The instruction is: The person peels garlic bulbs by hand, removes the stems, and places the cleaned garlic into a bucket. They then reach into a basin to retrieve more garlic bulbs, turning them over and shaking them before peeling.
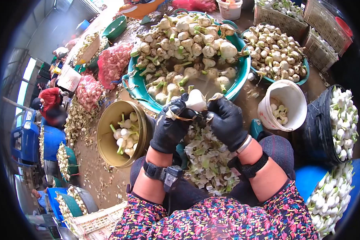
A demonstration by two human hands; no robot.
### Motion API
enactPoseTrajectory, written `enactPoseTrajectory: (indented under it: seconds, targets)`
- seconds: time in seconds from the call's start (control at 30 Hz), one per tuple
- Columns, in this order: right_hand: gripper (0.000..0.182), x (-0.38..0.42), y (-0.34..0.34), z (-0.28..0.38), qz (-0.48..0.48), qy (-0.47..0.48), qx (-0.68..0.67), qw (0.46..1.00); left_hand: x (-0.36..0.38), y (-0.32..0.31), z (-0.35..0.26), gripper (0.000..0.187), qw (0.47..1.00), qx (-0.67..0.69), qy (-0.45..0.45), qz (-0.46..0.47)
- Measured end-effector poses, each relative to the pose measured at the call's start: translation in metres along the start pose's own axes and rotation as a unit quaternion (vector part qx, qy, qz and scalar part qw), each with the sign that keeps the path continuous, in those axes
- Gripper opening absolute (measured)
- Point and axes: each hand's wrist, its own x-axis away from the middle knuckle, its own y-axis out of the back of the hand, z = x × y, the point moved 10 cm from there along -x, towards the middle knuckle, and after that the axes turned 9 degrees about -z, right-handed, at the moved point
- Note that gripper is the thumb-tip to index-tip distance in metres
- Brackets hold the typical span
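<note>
Both my hands wear dark gloves and meet at the near rim of a large teal tub [245, 76]. My left hand [170, 127] has its fingers closed round a white garlic bulb [196, 101]. Just right of the bulb, my right hand [228, 122] is closed in a pinch on a strip of peeled skin [215, 97]. The tub holds unpeeled bulbs [180, 38] heaped above murky water. Below my hands lies a pile of peeled skins [210, 160] between my knees.
A tan bucket [106, 130] with peeled bulbs stands left, a white bucket [296, 100] with cloves right. Beyond it is a basin of bulbs [274, 52]. A black bin [316, 120] of white bulbs stands far right. A person in red [51, 102] is at the far left.
</note>
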Motion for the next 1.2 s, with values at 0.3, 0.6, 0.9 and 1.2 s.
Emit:
enactPoseTrajectory:
  seconds: [0.3,0.6,0.9,1.2]
  targets:
    - [0.027,0.03,-0.045,0.025,0.077,0.032,-0.005,0.997,0.014,-0.018,-0.057,0.025,0.936,-0.303,-0.179,0.012]
    - [0.012,0.037,-0.056,-0.007,0.219,-0.322,-0.278,0.878,0.015,0.011,-0.081,0.022,0.985,-0.109,-0.112,-0.077]
    - [0.015,-0.02,0.064,-0.031,-0.161,-0.262,-0.242,0.92,0.034,0.167,-0.165,0.029,0.901,-0.382,-0.133,-0.159]
    - [0.045,0.029,-0.036,0.004,0.247,-0.079,-0.111,0.959,0.025,-0.074,-0.062,0.087,0.791,-0.563,-0.182,0.157]
